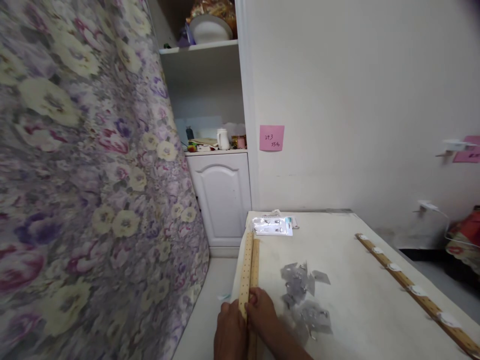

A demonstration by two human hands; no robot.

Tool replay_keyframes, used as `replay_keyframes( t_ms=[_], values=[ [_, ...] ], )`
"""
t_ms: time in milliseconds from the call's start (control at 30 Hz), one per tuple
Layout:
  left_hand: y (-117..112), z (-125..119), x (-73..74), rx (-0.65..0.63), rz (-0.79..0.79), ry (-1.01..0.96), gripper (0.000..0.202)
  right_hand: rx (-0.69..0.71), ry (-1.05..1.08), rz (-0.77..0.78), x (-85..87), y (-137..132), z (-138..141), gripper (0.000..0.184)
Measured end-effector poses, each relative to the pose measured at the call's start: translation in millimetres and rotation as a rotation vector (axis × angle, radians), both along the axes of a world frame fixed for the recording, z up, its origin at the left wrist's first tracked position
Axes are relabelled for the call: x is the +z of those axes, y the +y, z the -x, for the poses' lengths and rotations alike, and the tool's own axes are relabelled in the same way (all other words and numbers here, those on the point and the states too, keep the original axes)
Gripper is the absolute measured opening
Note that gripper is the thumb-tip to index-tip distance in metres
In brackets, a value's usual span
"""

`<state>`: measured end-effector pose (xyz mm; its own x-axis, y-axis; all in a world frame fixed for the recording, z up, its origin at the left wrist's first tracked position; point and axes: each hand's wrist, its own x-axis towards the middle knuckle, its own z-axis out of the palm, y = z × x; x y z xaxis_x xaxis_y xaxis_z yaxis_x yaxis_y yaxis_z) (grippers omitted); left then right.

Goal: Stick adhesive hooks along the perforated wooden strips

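A pale wooden strip with rows of small holes (246,270) stretches away from me along the left edge of the table. My left hand (229,330) is closed around its near end. My right hand (260,310) is closed too, its thumb and fingers pinched at the strip's right edge, close beside the left. Whether anything small sits between those fingers is hidden. A second wooden strip (255,260) lies alongside, partly under my hands. To the right is a loose pile of clear plastic packets (298,282) with small metal pieces, and more packets (313,317) lie nearer me.
A clear blister pack (272,226) rests at the table's far end. Along the right edge runs a brown wooden rail with white hook-like pieces (408,285). A floral curtain (112,200) hangs at left, beside a white cabinet (223,195). A pink note (272,138) is on the wall.
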<state>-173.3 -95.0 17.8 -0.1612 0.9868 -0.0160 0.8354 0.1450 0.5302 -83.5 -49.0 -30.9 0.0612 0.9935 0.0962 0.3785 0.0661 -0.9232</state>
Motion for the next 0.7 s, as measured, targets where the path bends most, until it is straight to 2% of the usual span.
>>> replay_keyframes(
  t_ms=[300, 567, 700],
  values=[
    [8, 8, -20.6, -0.043, -0.054, -0.008, 0.035, -0.019, 0.039, -0.055, 10.4, -10, 1, 0.023],
    [8, 6, -15.1, -0.054, -0.046, -0.069, 0.039, -0.010, 0.031, -0.065, 15.8, -15, 1, 0.027],
    [8, 8, -18.0, -0.055, -0.071, -0.103, 0.037, 0.000, 0.030, -0.059, 18.5, -18, 1, 0.027]
  ],
)
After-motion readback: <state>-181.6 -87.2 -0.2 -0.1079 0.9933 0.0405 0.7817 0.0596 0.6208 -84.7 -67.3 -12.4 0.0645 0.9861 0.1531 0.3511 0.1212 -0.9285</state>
